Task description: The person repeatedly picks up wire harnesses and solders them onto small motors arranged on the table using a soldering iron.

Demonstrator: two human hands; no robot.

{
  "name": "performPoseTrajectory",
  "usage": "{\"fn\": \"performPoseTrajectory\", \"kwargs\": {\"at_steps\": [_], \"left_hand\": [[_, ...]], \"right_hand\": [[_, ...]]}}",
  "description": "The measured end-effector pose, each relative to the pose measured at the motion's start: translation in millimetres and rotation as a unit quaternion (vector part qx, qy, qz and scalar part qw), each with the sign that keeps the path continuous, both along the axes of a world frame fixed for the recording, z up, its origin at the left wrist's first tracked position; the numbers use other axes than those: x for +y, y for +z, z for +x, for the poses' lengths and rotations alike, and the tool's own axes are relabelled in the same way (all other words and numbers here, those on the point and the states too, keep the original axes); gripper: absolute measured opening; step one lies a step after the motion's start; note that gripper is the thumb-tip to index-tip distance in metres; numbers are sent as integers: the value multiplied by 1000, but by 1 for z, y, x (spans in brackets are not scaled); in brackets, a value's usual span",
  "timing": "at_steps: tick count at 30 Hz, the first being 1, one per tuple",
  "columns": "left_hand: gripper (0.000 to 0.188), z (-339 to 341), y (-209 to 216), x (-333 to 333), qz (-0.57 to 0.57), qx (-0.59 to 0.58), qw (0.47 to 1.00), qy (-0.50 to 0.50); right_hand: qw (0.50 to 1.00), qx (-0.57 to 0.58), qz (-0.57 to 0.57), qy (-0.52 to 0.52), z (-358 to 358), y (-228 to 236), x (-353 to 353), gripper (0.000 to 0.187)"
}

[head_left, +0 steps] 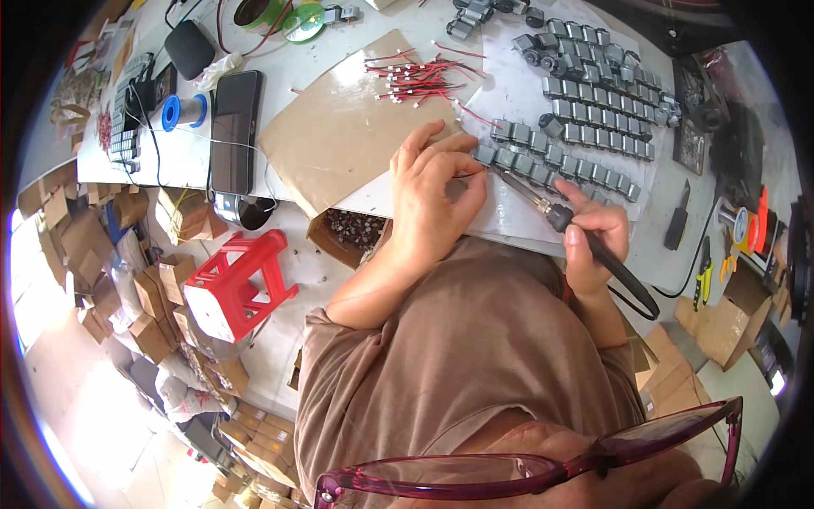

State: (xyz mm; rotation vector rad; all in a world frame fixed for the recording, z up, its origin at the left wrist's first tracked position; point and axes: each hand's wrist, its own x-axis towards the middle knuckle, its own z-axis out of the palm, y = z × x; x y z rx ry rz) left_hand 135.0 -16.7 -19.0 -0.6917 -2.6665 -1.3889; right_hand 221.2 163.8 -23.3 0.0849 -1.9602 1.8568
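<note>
My right hand [600, 237] grips a soldering iron [558, 216] with a black handle. Its metal tip points up and left, to the end of a row of small grey motors [530, 165]. Beside that tip, my left hand [434, 191] has thumb and forefinger closed together at the row's left end. What they pinch is too small to make out. Several more rows of small grey motors [598, 114] lie on white paper beyond. A bunch of red and black wires with white connectors [420, 78] rests on a brown cardboard sheet [326, 140].
On the left are a black phone [235, 131], a blue spool of solder wire [182, 112] and a black pouch [189, 49]. To the right lie yellow-handled cutters [703, 280] and another spool [742, 227]. A red stool [242, 284] and cardboard boxes [85, 246] stand below the table.
</note>
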Motion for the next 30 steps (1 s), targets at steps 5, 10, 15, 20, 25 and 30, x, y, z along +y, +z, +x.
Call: {"fn": "performPoseTrajectory", "kwargs": {"at_steps": [5,10,15,20,25,30], "left_hand": [[13,-1,-4,0,10,-1,1000,3],[12,-1,-3,0,20,-24,999,7],[12,-1,-4,-1,30,-37,999,7],[11,-2,-4,-1,42,-50,998,7],[11,-1,-2,1,17,-21,999,17],[10,-1,1,1,5,-32,999,11]], "right_hand": [[1000,7,7,4,1,-2,0,16],[1000,9,8,10,1,-4,0,17],[1000,5,0,15,1,-3,-1,16],[1000,2,-9,14,1,-3,0,16],[1000,2,-3,12,1,-3,-1,16],[1000,-16,21,-2,1,-1,-2,14]]}}
